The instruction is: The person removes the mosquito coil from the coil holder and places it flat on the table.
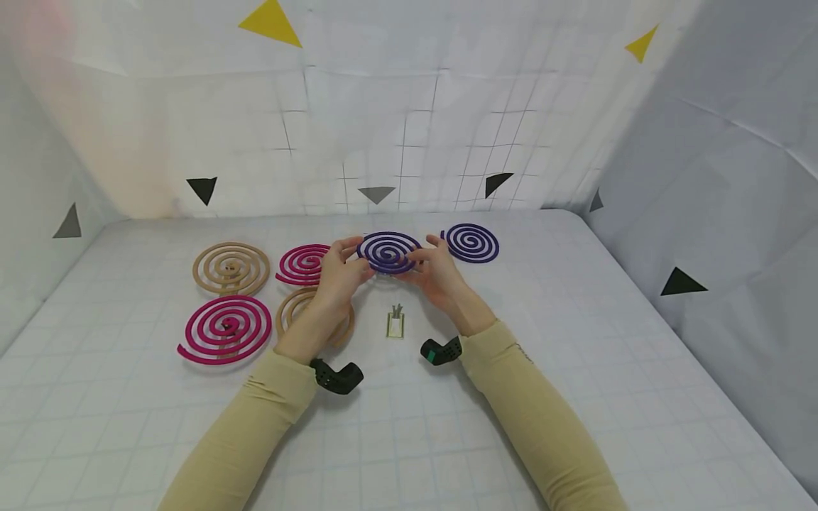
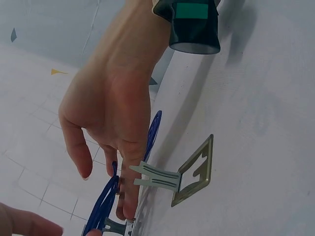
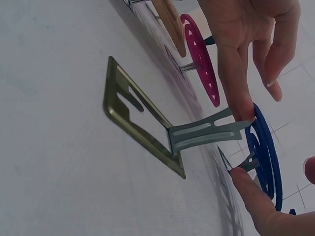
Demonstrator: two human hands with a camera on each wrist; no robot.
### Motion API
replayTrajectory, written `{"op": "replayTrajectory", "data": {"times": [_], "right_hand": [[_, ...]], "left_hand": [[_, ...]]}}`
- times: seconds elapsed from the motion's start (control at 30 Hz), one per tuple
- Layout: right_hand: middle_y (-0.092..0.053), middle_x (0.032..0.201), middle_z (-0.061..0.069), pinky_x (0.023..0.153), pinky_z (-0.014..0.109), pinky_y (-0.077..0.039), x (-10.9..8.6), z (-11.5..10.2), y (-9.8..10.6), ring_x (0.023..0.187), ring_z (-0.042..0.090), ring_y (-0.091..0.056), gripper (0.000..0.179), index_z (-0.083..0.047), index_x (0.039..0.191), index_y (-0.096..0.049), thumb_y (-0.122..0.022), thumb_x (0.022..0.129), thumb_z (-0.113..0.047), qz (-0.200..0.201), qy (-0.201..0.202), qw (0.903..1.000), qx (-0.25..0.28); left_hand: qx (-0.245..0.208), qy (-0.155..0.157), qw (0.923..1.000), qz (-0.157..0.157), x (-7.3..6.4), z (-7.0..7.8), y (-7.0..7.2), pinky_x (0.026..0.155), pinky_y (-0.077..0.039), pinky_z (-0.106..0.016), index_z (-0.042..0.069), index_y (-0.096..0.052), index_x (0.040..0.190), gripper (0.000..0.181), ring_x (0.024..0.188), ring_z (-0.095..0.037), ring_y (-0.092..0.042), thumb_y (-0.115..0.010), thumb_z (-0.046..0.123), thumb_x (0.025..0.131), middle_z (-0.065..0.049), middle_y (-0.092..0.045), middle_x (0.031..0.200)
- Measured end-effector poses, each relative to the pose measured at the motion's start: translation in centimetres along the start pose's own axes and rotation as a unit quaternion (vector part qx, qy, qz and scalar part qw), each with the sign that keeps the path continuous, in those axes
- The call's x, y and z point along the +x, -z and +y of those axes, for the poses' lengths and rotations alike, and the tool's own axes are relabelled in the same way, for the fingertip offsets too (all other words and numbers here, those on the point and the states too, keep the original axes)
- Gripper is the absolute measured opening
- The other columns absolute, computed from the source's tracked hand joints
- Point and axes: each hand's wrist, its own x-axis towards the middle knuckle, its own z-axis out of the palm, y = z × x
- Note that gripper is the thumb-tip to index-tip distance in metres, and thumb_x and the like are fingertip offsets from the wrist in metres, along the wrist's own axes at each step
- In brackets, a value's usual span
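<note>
A dark blue mosquito coil (image 1: 388,253) is held between both hands near the table's middle. At its left edge the left hand (image 1: 337,277) grips the rim with thumb and fingers. From the right, the right hand (image 1: 441,278) has fingers over and beneath the coil. Under the coil, a small metal stand (image 3: 250,161) shows in the right wrist view, a right fingertip close to it. Nearer the person lies a second metal coil stand (image 1: 395,325), its two prongs bent up. The wrist views show it large, touched by neither hand.
Left of the hands are two pink coils (image 1: 228,330) and two tan coils (image 1: 231,268); one tan coil is partly behind the left forearm. Another blue coil (image 1: 473,243) is just beyond the right hand. A white sheet wall (image 1: 358,106) rises behind the table.
</note>
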Motion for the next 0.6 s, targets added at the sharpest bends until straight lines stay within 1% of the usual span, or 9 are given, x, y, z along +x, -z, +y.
{"op": "replayTrajectory", "data": {"times": [0.07,0.13,0.23,0.3,0.37,0.5,0.6], "right_hand": [[-0.023,0.152,0.022,0.106,0.051,-0.047,0.04,0.05,-0.04,0.111,0.026,-0.049,0.084,-0.015,0.157,-0.007,-0.047,0.088,0.010,0.002,0.000,1.0000,0.004],[-0.023,0.152,0.022,0.107,0.053,-0.046,0.06,0.09,-0.08,0.112,0.026,-0.048,0.084,-0.015,0.157,-0.006,-0.047,0.089,0.010,0.002,0.003,0.9999,0.010],[-0.019,0.155,0.022,0.109,0.055,-0.043,0.08,0.16,-0.09,0.124,0.028,-0.042,0.083,-0.014,0.157,-0.006,-0.046,0.088,0.011,0.001,0.007,0.9998,0.016],[-0.016,0.156,0.022,0.111,0.055,-0.042,0.12,0.23,-0.06,0.132,0.028,-0.037,0.083,-0.014,0.157,-0.007,-0.046,0.088,0.011,0.001,0.009,0.9998,0.018],[-0.015,0.157,0.023,0.112,0.056,-0.040,0.16,0.31,-0.02,0.137,0.030,-0.034,0.083,-0.014,0.157,-0.007,-0.046,0.088,0.012,0.001,0.011,0.9997,0.020],[-0.014,0.157,0.024,0.113,0.057,-0.038,0.27,0.40,0.06,0.140,0.032,-0.032,0.083,-0.013,0.156,-0.007,-0.046,0.087,0.012,0.002,0.009,0.9997,0.022],[-0.010,0.159,0.023,0.114,0.057,-0.036,0.29,0.34,0.05,0.143,0.030,-0.028,0.083,-0.013,0.157,-0.007,-0.048,0.088,0.011,0.002,0.009,0.9996,0.026]], "left_hand": [[0.004,0.000,1.0000,-0.001,-0.03,-0.02,-0.01,0.095,-0.055,-0.031,0.000,-0.043,0.144,0.057,0.120,-0.027,-0.055,-0.046,-0.012,0.089,-0.019,-0.039,0.153],[0.007,0.000,1.0000,-0.002,-0.05,-0.06,-0.02,0.089,-0.056,-0.027,0.000,-0.043,0.144,0.058,0.117,-0.026,-0.055,-0.046,-0.013,0.088,-0.019,-0.038,0.154],[0.010,0.000,1.0000,-0.003,-0.17,-0.09,-0.08,0.082,-0.055,-0.021,0.001,-0.044,0.144,0.058,0.117,-0.027,-0.056,-0.046,-0.013,0.087,-0.018,-0.039,0.154],[0.012,0.003,0.9999,-0.004,-0.22,-0.11,-0.12,0.081,-0.055,-0.020,0.002,-0.044,0.144,0.057,0.118,-0.027,-0.055,-0.047,-0.012,0.088,-0.018,-0.038,0.154],[0.015,0.006,0.9999,-0.004,-0.26,-0.14,-0.12,0.083,-0.055,-0.022,0.003,-0.044,0.144,0.056,0.119,-0.028,-0.055,-0.048,-0.010,0.089,-0.017,-0.038,0.155],[0.016,0.009,0.9998,-0.007,-0.24,-0.20,-0.07,0.094,-0.054,-0.030,0.003,-0.044,0.144,0.055,0.122,-0.029,-0.055,-0.048,-0.009,0.090,-0.017,-0.036,0.156],[0.014,0.008,0.9998,-0.009,-0.29,-0.16,-0.05,0.100,-0.053,-0.035,0.003,-0.043,0.144,0.055,0.123,-0.029,-0.055,-0.048,-0.009,0.091,-0.017,-0.035,0.156]]}}
